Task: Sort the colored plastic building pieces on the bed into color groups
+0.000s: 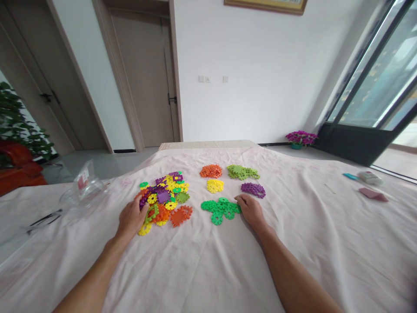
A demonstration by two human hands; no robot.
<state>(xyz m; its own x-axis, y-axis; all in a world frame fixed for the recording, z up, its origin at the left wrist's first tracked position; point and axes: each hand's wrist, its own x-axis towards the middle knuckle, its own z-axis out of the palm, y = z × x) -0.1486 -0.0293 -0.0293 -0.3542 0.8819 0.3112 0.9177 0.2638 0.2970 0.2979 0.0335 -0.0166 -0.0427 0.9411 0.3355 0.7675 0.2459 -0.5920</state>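
Observation:
My left hand (pixel 131 216) is curled at the near left edge of a mixed pile of plastic snowflake building discs (pixel 163 197). Its fingertips sink among purple, orange and yellow pieces, and what they pinch is hidden. My right hand (pixel 251 211) lies at the right edge of a group of green round discs (pixel 217 210). Those fingers are bent together, and I cannot make out anything in them. Beyond are single-colour groups: yellow discs (pixel 215 186), orange pieces (pixel 210 171), light green pieces (pixel 241 172) and purple pieces (pixel 253 190).
A pale cloth (pixel 208 269) covers the table. Clear plastic packaging (pixel 85 184) and dark-framed glasses (pixel 44 219) lie at the left. On the far right sit a pink folded item (pixel 373 194), a whitish packet (pixel 370 178) and a blue object (pixel 350 176).

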